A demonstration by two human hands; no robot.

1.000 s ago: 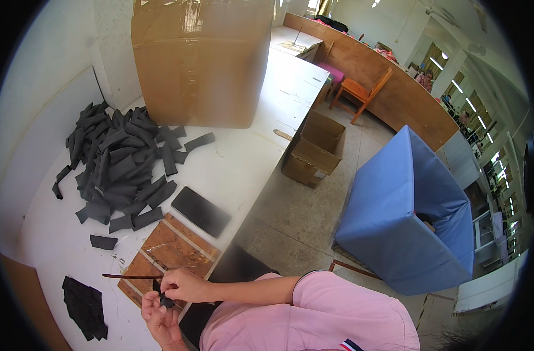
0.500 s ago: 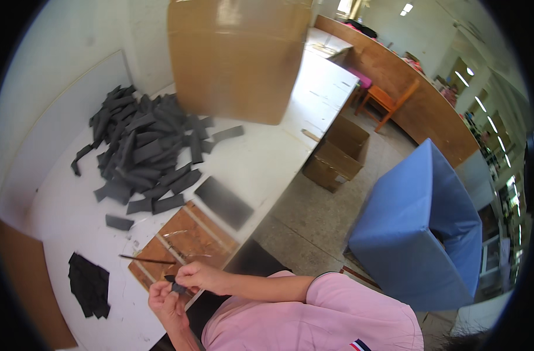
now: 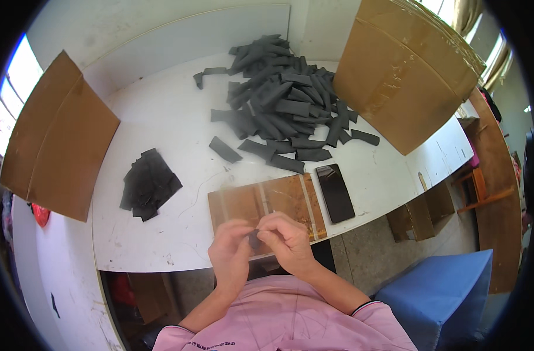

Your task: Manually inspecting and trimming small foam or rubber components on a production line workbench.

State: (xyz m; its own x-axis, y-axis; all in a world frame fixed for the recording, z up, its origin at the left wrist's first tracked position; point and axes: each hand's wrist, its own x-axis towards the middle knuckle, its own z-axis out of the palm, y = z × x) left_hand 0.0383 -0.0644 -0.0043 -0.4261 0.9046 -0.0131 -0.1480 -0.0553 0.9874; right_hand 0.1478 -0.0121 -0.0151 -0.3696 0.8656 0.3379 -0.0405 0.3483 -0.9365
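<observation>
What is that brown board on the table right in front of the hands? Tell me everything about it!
The brown board is a flat, rectangular slab that looks like wood or pressed board, with a worn, scratched top. Pale strips, perhaps tape, cross it from its far edge to its near edge. It lies flat near the front edge of the white table, slightly askew. A dark phone lies just beside its right end. The left hand and right hand, pinching a small dark piece, cover its near edge.
</observation>
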